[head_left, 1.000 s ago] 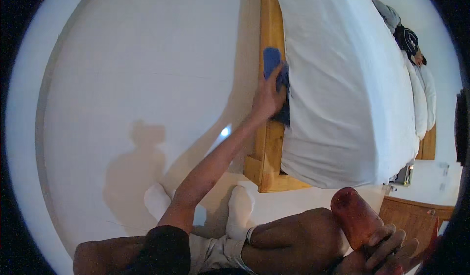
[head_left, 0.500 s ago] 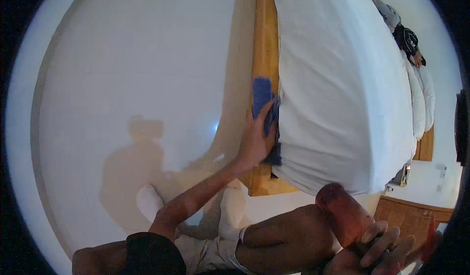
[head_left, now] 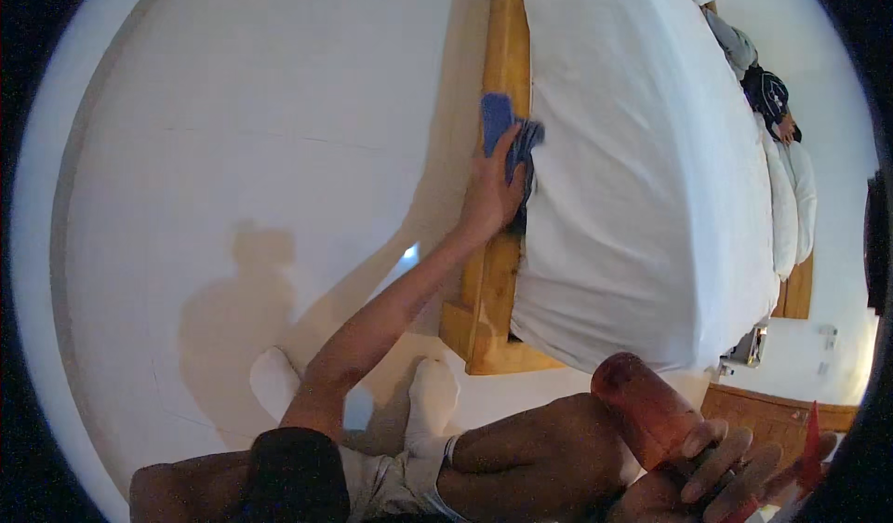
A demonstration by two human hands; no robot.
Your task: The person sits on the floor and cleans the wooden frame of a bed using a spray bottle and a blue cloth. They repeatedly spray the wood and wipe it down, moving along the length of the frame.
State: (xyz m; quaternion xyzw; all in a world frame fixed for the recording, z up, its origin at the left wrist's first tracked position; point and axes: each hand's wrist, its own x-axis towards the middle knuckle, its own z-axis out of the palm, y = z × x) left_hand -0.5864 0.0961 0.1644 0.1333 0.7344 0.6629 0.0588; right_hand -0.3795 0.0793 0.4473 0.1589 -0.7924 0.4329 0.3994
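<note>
My left hand (head_left: pixel 493 193) is closed on a blue cloth (head_left: pixel 498 123) and presses it along the wooden bed frame (head_left: pixel 508 48). Part of the cloth bunches up against the edge of the white bed sheet (head_left: pixel 614 179); one flap lies flat on the wood ahead of my fingers. At the lower right my right hand (head_left: pixel 730 467) grips a translucent red bottle (head_left: pixel 646 409), its base tilted toward the foot of the bed, over my knee. Beyond the hand a pointed red part (head_left: pixel 812 444) shows; the bottle's top is mostly hidden by my fingers.
A pale floor (head_left: pixel 233 86) stretches left of the bed, with my shadow and my socked feet (head_left: pixel 433 397) on it. White pillows (head_left: pixel 786 197) lie at the bed's right end, near grey and black clothing (head_left: pixel 765 90), perhaps a person. A wooden door (head_left: pixel 744 421) stands lower right.
My left hand has slid the cloth farther up along the bed frame, away from the frame's near corner. My right hand still holds the bottle, almost unmoved.
</note>
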